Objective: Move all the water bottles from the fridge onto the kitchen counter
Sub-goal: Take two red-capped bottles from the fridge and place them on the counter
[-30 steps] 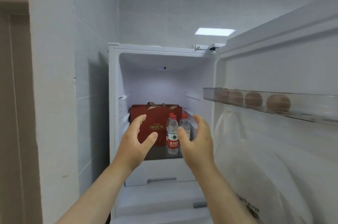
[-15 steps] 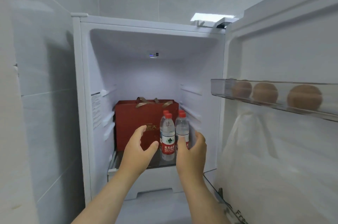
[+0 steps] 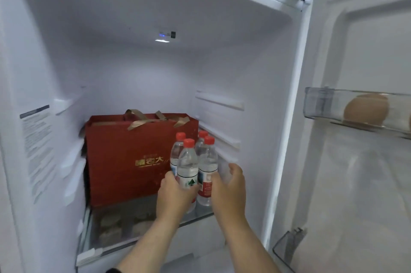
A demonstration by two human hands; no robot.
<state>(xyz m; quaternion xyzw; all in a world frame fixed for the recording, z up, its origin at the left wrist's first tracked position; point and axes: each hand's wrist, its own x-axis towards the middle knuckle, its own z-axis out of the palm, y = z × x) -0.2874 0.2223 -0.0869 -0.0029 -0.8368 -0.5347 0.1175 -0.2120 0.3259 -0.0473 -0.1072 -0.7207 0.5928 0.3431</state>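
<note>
On the clear glass shelf [image 3: 138, 212] low in the open white fridge [image 3: 133, 72], four clear plastic water bottles with red caps [image 3: 206, 154] stand in a tight cluster just right of a tall red cardboard gift box with gold ribbon handles [image 3: 129, 161]. Half a second ago both hands were spread and short of the bottles; now they have reached in and closed.

The left hand [image 3: 175, 197] is wrapped round the label of the near-left bottle [image 3: 188, 161]. The right hand [image 3: 230, 186] has its thumb on the near-right bottle [image 3: 208, 161] and its fingers curled round that bottle's right side, close to the fridge's right wall. The grasp looks made, though the fingertips are hidden. Both bottles are upright, touch each other and appear to rest on the shelf. The two far bottles [image 3: 178, 150] stand untouched right behind them.

So the reach looks finished and the grasp is in hand, yet nothing has left the fridge. Lifting this pair out comes next, and the far pair will likely need a second trip. The counter is out of view. On the door at right, a clear door bin [image 3: 318, 103] holds a brown egg [image 3: 364, 110].
</note>
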